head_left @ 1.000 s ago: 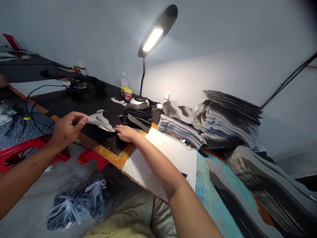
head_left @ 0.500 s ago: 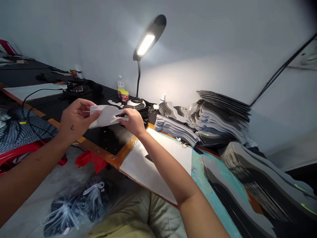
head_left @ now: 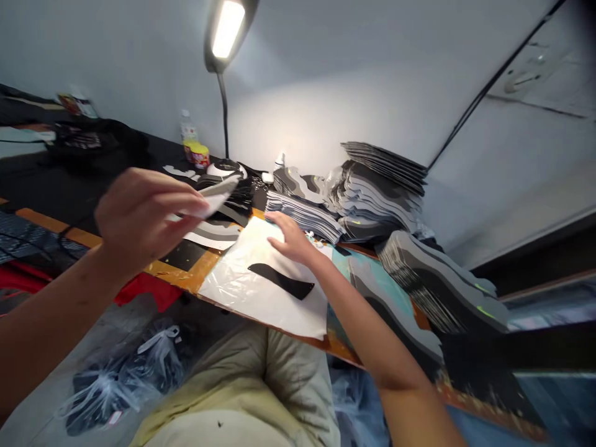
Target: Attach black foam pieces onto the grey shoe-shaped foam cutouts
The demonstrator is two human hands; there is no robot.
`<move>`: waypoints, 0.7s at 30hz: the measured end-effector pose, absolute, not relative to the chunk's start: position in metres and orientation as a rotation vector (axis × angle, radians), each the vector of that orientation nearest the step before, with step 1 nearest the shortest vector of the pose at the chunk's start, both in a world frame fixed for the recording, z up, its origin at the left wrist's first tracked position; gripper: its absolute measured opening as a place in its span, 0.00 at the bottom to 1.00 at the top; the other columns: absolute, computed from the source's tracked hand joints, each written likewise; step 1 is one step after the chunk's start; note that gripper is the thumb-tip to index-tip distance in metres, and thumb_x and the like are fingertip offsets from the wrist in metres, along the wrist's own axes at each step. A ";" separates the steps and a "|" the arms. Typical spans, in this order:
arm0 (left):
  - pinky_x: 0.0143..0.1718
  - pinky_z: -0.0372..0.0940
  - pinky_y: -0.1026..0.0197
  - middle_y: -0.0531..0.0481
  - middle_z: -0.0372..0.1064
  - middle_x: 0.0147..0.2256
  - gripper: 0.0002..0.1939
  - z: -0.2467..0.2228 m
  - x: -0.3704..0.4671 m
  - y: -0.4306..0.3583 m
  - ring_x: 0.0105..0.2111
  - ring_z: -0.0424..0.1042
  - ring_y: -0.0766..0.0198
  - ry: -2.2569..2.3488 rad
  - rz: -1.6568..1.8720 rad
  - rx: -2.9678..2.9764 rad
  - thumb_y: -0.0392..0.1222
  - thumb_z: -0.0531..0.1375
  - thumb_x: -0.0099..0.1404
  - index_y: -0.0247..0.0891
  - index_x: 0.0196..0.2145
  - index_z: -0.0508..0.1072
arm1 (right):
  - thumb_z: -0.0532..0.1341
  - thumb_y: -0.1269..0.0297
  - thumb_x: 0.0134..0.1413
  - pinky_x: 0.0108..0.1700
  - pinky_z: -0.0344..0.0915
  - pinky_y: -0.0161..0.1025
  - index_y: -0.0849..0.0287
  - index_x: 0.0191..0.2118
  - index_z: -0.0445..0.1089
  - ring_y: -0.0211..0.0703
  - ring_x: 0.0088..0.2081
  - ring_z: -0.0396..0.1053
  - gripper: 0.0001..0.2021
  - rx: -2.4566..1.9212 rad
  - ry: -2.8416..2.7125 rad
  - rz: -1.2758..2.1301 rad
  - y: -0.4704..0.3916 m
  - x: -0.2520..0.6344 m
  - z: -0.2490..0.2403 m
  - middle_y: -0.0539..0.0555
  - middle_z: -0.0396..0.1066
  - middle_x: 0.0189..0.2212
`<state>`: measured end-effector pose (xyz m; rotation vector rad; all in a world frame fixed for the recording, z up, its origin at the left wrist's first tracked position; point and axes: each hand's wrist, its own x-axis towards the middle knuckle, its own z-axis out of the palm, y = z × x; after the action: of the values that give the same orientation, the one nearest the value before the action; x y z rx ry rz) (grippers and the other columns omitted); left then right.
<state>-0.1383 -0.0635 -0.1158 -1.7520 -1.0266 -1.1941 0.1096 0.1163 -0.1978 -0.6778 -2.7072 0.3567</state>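
My left hand [head_left: 146, 214], blurred by motion, pinches a thin white and grey curved sheet piece [head_left: 221, 197] over the table. Beneath it lies another grey and white curved piece [head_left: 212, 236] at the table's edge. My right hand [head_left: 292, 239] is open, fingers stretched out and thumb apart, above the white board [head_left: 228, 279]. Just beyond its fingertips is a stack of white-edged grey pieces [head_left: 302, 215]. A narrow, curved black strip [head_left: 282, 280] lies flat on the board, nearer to me than my right hand.
A lit desk lamp [head_left: 223, 93] stands at the back, near a yellow tub [head_left: 200, 155] and a clear bottle [head_left: 187, 127]. Tall stacks of grey cut pieces [head_left: 386, 205] fill the back right, with another pile [head_left: 437, 279] closer. Plastic bags [head_left: 125, 385] lie on the floor.
My right hand has let go of the white piece and moved right, over the board. The left hand keeps the piece, now tilted edge-on. The view has turned right, and the whole black strip shows.
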 end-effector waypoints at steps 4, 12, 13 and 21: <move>0.41 0.70 0.61 0.50 0.77 0.41 0.08 -0.111 -0.075 -0.044 0.38 0.75 0.64 -0.523 -0.944 -1.980 0.34 0.66 0.68 0.37 0.45 0.76 | 0.61 0.54 0.71 0.77 0.49 0.46 0.64 0.71 0.65 0.41 0.65 0.48 0.29 -1.169 -2.720 0.340 0.056 0.187 -0.210 0.58 0.46 0.63; 0.34 0.63 0.60 0.42 0.73 0.41 0.10 -0.190 0.025 0.038 0.37 0.72 0.59 -0.857 -0.814 -2.716 0.39 0.56 0.75 0.36 0.46 0.77 | 0.65 0.71 0.64 0.57 0.60 0.21 0.62 0.50 0.78 0.25 0.48 0.59 0.10 -1.255 -2.609 0.716 -0.036 0.239 -0.220 0.54 0.62 0.45; 0.36 0.64 0.60 0.40 0.73 0.45 0.11 -0.201 0.030 0.043 0.41 0.72 0.57 -0.875 -0.762 -2.873 0.39 0.58 0.74 0.35 0.49 0.76 | 0.65 0.72 0.64 0.53 0.59 0.19 0.62 0.47 0.78 0.23 0.46 0.60 0.08 -1.187 -2.576 0.826 -0.040 0.248 -0.214 0.53 0.63 0.43; 0.46 0.68 0.59 0.40 0.75 0.48 0.41 -0.169 -0.004 0.031 0.47 0.73 0.55 -2.007 -1.172 -3.555 0.76 0.49 0.69 0.35 0.49 0.79 | 0.55 0.67 0.74 0.44 0.53 0.11 0.70 0.48 0.75 0.14 0.45 0.60 0.13 -1.120 -2.294 0.958 -0.014 0.273 -0.162 0.53 0.63 0.44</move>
<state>-0.0039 0.0308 -0.1690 -3.5552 -2.0072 -1.1722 0.2733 -0.0141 -0.1623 -1.1201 -2.2941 0.9578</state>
